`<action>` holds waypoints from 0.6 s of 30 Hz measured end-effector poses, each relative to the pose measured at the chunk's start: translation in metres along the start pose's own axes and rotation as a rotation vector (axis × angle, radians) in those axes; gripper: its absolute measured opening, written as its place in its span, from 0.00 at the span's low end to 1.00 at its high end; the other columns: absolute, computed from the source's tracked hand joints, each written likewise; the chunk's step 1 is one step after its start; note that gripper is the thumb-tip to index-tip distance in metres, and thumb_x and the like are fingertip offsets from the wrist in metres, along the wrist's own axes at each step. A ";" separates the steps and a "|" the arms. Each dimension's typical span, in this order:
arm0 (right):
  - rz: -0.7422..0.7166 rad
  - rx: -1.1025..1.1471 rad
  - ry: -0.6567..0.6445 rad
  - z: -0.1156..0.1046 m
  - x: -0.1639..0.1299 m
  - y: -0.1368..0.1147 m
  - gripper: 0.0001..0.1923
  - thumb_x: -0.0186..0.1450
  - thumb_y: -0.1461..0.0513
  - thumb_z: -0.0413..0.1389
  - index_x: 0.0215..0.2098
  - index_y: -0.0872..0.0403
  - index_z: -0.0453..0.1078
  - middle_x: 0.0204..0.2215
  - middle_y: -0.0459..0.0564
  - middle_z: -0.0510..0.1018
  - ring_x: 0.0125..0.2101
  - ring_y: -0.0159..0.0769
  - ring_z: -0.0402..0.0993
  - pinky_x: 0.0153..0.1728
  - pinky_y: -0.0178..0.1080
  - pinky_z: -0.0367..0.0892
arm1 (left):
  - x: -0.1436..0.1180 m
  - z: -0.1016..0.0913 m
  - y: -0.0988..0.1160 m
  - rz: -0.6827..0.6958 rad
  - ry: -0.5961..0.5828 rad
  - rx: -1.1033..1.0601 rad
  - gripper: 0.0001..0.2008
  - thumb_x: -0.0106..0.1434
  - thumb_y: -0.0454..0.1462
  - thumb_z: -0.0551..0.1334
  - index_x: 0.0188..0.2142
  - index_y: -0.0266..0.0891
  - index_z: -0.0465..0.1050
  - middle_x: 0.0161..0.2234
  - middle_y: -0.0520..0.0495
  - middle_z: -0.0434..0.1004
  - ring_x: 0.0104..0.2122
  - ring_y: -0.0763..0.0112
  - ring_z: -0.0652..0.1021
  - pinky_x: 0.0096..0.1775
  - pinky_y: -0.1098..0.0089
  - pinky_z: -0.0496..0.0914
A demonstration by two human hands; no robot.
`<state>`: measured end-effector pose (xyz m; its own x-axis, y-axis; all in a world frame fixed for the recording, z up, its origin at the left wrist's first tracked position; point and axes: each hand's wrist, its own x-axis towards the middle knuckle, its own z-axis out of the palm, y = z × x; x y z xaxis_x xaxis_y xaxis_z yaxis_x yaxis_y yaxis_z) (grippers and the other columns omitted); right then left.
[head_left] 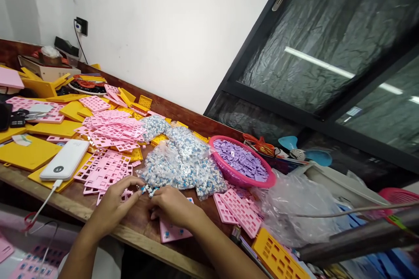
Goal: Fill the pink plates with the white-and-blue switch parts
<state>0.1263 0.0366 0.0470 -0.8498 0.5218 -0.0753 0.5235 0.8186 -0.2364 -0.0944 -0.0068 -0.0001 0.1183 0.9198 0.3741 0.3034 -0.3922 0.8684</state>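
Pinching small blue-white pieces (149, 190) between both hands: left hand (113, 207) and right hand (172, 207) meeting at fingertips. Lying just ahead, the big bag of pieces (183, 163); under the right hand, a pink tray (173, 231).

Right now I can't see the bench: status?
Both hands, left, right, picking small blue-white parts. Pink grid tray under right. Parts bags crowd behind.

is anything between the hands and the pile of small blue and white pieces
Nothing visible. The left hand and right hand both have fingertips at the near edge of the pile of blue and white pieces.
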 end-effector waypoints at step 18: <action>0.520 0.711 0.458 0.030 -0.151 0.070 0.13 0.61 0.54 0.68 0.40 0.53 0.83 0.36 0.50 0.86 0.36 0.41 0.80 0.40 0.40 0.72 | -0.019 0.133 0.059 0.179 -0.301 0.362 0.10 0.68 0.30 0.58 0.42 0.45 0.76 0.40 0.49 0.81 0.43 0.57 0.77 0.47 0.57 0.67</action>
<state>0.2892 0.0084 0.0126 -0.3407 0.9401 0.0117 0.5382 0.2052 -0.8174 0.0468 -0.0460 0.0009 0.4498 0.8215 0.3505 0.5554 -0.5646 0.6105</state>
